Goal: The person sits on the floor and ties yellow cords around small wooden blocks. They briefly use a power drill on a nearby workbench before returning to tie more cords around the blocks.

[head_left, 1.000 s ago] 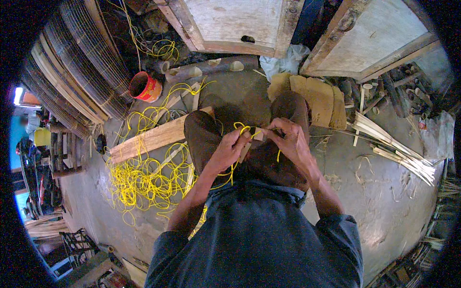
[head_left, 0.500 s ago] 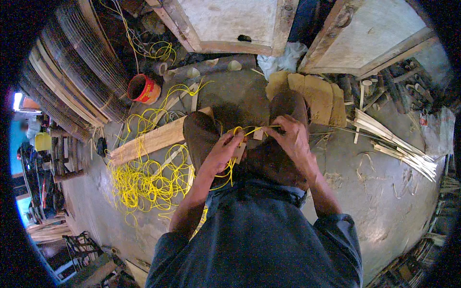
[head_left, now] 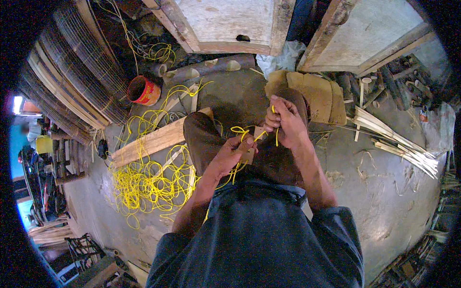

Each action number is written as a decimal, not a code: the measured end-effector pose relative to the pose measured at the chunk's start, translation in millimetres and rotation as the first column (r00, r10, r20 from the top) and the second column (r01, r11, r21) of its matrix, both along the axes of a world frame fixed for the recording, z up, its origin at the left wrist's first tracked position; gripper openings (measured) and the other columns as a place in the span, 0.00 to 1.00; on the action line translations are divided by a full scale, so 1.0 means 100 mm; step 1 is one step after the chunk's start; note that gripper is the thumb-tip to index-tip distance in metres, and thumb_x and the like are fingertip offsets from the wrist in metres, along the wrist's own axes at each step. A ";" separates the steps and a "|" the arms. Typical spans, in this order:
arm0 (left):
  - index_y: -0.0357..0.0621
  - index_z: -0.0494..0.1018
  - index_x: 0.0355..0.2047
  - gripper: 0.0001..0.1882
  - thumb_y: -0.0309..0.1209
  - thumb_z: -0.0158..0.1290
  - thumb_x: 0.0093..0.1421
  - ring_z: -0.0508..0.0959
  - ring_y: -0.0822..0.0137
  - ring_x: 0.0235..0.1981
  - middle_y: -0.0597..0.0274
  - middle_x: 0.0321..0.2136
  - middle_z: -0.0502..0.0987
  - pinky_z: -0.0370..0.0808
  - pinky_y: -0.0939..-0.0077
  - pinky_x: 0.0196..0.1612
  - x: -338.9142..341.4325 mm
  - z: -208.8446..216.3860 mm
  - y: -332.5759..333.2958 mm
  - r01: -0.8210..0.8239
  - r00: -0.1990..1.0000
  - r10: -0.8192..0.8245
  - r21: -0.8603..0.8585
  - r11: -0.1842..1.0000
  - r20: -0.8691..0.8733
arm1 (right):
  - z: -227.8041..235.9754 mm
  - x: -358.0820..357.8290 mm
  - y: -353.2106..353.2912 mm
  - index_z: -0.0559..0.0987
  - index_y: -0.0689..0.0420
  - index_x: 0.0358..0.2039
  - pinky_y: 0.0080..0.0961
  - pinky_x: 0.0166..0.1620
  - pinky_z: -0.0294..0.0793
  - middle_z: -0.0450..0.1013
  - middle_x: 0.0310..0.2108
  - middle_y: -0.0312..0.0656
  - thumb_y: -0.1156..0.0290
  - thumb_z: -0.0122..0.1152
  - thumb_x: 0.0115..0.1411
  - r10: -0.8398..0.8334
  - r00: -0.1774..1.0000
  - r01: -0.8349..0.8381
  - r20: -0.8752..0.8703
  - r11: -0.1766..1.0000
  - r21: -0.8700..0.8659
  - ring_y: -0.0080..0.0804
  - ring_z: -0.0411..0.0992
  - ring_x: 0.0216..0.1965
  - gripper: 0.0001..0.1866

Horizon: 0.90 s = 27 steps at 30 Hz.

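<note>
Between my knees, both hands work a thin yellow cord [head_left: 260, 136]. My left hand [head_left: 229, 157] is closed, its thumb and fingers pinching the cord beside a small flat piece of light wood [head_left: 259, 131]. A loop of cord stands up above those fingertips. Higher and to the right, my right hand [head_left: 292, 126] is curled round the cord, which shows between its fingers with a short end hanging below. The stretch between my hands runs across the wood piece. Whether the left fingers also grip the wood is partly hidden.
A tangled heap of yellow cord [head_left: 139, 187] lies on the floor at left, near a wooden plank [head_left: 153, 142]. Beyond stand a red tin [head_left: 152, 93] and large curved woven panels [head_left: 89, 53]. Pale split strips [head_left: 398, 144] lie at right; flattened cardboard [head_left: 331, 98] is beyond my right knee.
My right hand has changed from a fingertip pinch to a curl round the cord. My left hand has shifted right and slightly nearer me; the cord loop now stands clear above it.
</note>
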<state>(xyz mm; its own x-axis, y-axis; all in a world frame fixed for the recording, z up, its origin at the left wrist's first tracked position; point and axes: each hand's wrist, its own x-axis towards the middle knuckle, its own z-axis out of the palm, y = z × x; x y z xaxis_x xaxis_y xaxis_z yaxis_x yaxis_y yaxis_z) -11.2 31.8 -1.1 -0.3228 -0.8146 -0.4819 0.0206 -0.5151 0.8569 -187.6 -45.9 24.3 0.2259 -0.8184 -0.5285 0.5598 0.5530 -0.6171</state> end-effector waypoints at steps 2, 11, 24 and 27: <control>0.45 0.73 0.37 0.20 0.50 0.49 0.61 0.74 0.74 0.33 0.68 0.29 0.75 0.71 0.76 0.36 -0.04 0.03 0.04 0.004 0.998 0.000 -0.078 0.997 0.058 | 0.25 0.03 -0.02 0.63 0.51 0.22 0.21 0.17 0.52 0.51 0.13 0.28 0.60 0.56 0.61 -0.002 0.993 0.000 -0.114 1.000 -0.018 0.19 0.50 0.13 0.16; 0.43 0.68 0.34 0.18 0.47 0.44 0.63 0.70 0.71 0.19 0.59 0.26 0.70 0.69 0.78 0.22 0.22 -0.05 -0.01 -0.241 0.770 0.404 0.361 0.901 -0.493 | 0.00 -0.09 -0.16 0.76 0.61 0.39 0.22 0.45 0.66 0.74 0.33 0.39 0.58 0.46 0.66 -0.234 0.610 -0.244 -0.757 0.853 -0.461 0.24 0.68 0.38 0.18; 0.41 0.61 0.30 0.24 0.52 0.37 0.65 0.64 0.74 0.12 0.60 0.23 0.64 0.64 0.84 0.16 0.41 -0.16 -0.16 -0.109 0.248 0.266 0.246 0.963 -0.931 | -0.67 0.52 0.43 0.74 0.61 0.46 0.32 0.43 0.73 0.75 0.39 0.48 0.73 0.57 0.57 -0.006 0.737 -0.568 -0.676 0.538 -0.623 0.40 0.74 0.42 0.15; 0.42 0.64 0.32 0.22 0.51 0.45 0.62 0.67 0.72 0.19 0.62 0.25 0.66 0.67 0.80 0.23 0.43 -0.09 -0.12 -0.209 0.410 0.311 0.244 0.947 -0.857 | -0.55 0.35 0.31 0.76 0.61 0.42 0.31 0.40 0.74 0.76 0.36 0.48 0.72 0.59 0.57 0.084 0.678 -0.588 -0.730 0.658 -0.470 0.41 0.76 0.39 0.12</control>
